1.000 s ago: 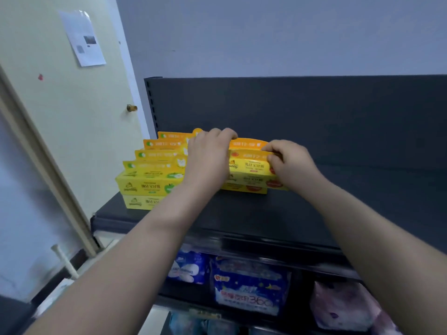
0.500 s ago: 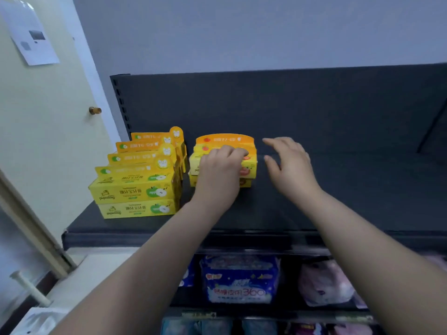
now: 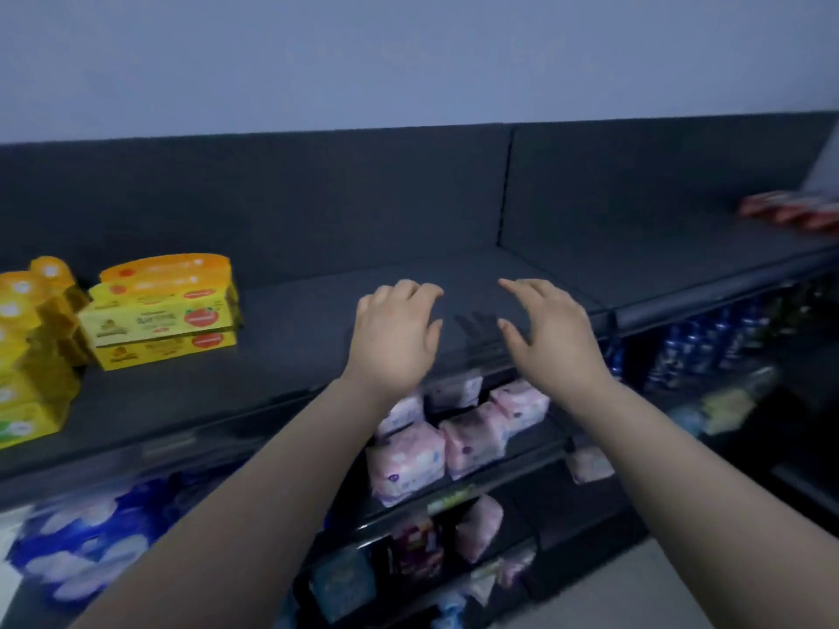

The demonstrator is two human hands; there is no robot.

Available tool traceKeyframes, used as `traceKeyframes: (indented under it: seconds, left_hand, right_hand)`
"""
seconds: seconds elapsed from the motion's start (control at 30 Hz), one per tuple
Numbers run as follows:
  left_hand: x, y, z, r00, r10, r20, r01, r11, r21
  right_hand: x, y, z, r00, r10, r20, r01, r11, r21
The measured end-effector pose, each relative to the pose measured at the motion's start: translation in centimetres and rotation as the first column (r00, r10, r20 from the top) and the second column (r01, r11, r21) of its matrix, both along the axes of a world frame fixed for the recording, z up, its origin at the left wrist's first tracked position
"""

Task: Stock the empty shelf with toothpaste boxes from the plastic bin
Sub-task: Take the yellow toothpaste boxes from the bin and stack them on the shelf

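Both your hands hover palm-down over the bare middle of the dark grey metal shelf, at the centre of the frame. Your left hand and your right hand are side by side with a gap between them, fingers loosely spread and slightly bent, holding nothing. The yellow-and-orange cardboard toothpaste boxes with red fruit marks sit stacked on the same shelf at centre left, well apart from your left hand. Just beside them, cut off by the left edge, is a taller stack of yellow toothpaste boxes with green marks. Below your wrists, soft pink packets fill the next shelf down, with blue-and-white packets at lower left. Blurred red items lie at upper right.
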State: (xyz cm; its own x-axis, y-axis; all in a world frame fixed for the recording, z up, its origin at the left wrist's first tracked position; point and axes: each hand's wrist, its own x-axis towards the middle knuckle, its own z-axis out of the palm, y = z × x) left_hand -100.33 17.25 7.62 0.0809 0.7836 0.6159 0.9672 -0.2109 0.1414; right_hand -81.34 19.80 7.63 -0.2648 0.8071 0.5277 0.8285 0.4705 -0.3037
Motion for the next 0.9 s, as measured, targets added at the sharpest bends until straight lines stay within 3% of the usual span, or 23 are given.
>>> traceKeyframes:
  seconds: [0.37,0.9]
  left_hand:
    - [27.2,-1.3,-2.9,0.925,-0.381,0.011,0.379,0.918,-0.119]
    - [57.0,-1.3,-3.8,0.589,-0.808,0.002,0.791,0.575,-0.207]
  right_hand:
    - [27.2,-9.9,-3.2,0.908,-0.418,0.014,0.418,0.905,-0.081]
    - [50.3,-19.4,-4.5,0.552,-0.834,0.000,0.827,0.547,-0.128]
